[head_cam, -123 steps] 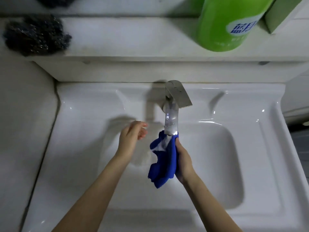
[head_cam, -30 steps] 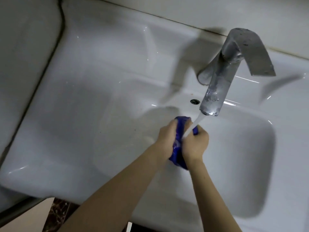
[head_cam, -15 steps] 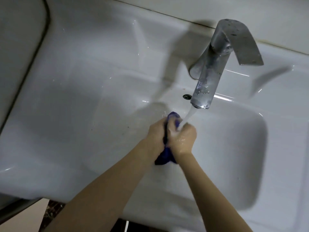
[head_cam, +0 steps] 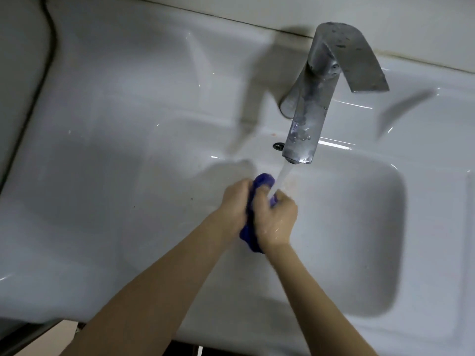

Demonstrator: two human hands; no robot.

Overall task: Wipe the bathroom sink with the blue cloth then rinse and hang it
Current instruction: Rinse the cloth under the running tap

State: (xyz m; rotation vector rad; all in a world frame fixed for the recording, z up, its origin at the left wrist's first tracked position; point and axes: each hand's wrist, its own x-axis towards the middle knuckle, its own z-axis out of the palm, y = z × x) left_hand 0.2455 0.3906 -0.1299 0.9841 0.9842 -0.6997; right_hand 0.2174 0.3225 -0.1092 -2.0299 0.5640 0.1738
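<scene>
The blue cloth is bunched up between both of my hands over the basin of the white sink. My left hand grips it from the left and my right hand grips it from the right. Only its top and bottom ends stick out. Water runs from the spout of the metal tap and lands on the cloth and my right hand's fingers.
A small overflow hole sits in the basin wall left of the spout. The sink's wide flat rim stretches to the left, meeting a grey wall along a dark seam. A ledge runs behind the tap.
About four seconds ago only my right hand held the hanging cloth under the tap. Since then my left hand has joined it, and both now squeeze the bunched cloth under the stream.
</scene>
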